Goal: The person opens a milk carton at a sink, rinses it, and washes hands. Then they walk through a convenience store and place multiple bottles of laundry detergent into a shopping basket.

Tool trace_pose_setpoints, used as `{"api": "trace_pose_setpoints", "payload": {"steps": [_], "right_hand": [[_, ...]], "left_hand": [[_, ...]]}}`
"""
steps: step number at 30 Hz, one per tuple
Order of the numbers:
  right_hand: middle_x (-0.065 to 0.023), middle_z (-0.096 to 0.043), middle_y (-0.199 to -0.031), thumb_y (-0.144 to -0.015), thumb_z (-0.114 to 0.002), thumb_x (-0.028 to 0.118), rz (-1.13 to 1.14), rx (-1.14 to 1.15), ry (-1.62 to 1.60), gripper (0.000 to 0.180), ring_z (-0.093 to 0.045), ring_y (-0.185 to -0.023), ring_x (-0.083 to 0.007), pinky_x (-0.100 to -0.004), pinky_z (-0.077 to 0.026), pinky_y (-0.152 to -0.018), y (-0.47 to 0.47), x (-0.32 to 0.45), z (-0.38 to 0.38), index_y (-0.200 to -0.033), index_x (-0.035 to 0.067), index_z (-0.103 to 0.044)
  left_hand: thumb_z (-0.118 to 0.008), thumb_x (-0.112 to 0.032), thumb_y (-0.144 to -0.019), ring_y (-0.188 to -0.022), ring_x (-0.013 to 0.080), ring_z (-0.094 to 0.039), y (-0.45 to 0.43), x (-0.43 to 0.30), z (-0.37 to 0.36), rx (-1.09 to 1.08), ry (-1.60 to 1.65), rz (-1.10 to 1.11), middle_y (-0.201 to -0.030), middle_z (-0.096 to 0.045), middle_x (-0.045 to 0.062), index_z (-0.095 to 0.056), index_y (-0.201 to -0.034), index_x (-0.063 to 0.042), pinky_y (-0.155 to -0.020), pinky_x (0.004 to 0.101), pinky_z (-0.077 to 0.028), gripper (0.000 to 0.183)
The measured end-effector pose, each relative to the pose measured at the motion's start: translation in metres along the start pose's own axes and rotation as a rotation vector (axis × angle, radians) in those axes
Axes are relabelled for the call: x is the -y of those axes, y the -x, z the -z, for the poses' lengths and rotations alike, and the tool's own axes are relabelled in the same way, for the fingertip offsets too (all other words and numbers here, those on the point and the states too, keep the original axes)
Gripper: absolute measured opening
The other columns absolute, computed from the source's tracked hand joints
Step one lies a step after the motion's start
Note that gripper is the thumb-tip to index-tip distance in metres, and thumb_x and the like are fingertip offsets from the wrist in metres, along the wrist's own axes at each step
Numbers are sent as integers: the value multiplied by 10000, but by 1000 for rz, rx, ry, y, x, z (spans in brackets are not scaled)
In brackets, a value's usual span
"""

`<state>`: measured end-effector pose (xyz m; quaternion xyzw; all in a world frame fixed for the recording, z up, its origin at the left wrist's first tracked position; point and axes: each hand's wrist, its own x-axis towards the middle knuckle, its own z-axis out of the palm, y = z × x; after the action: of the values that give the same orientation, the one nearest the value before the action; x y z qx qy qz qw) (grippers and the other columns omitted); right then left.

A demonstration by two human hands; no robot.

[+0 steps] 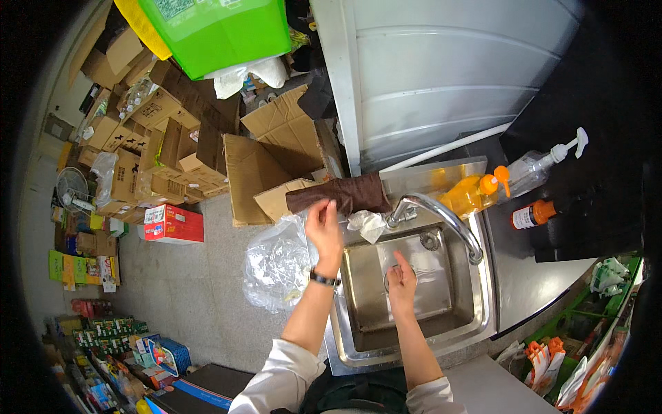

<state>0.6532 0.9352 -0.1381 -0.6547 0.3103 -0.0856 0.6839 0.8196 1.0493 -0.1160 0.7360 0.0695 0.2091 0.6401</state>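
My left hand (325, 230), with a dark band on the wrist, reaches over the left rim of the stainless-steel sink (490, 310). Its fingertips are close together in front of a dark brown cloth (357, 192) draped along the sink's back left corner. Whether they grip the cloth cannot be made out. Over the basin hangs my right hand (402, 284), empty, its index finger extended away from the thumb. A crumpled white tissue (368, 225) lies beside the base of the curved chrome faucet (452, 220). Behind the hand, a drain strainer (429, 240) shows in the basin.
Behind the faucet stand an orange pump bottle (468, 195) and a clear pump bottle (530, 168); a smaller orange bottle (532, 214) is to their right. Left of the sink are a clear plastic bag (274, 264) and an open cardboard box (258, 176). A red carton (176, 225) rests on the floor.
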Motion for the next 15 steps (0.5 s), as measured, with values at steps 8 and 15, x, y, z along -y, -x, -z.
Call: {"api": "trace_pose_setpoints", "payload": {"steps": [8,15], "right_hand": [[-47,-592,-1106,-894,-547,-13,4,31,-92,336,-533,-949,-84,-213,-419,-841,11,-12,-2,-1230,-12,-561],[-85,-642,-1080,-928,-554,43,-44,149,-85,256,-597,-1015,-136,-253,-449,-903,12,-8,-18,-1177,-16,-576]], "left_hand": [[-607,-87,-917,-825,64,-487,58,14,71,-34,398,359,-900,-536,-25,-546,-993,-56,-783,219,-424,103],[-594,-106,-929,-851,129,-577,45,10,103,1,596,550,-953,-596,9,-542,-967,-106,-763,314,-510,65]]}}
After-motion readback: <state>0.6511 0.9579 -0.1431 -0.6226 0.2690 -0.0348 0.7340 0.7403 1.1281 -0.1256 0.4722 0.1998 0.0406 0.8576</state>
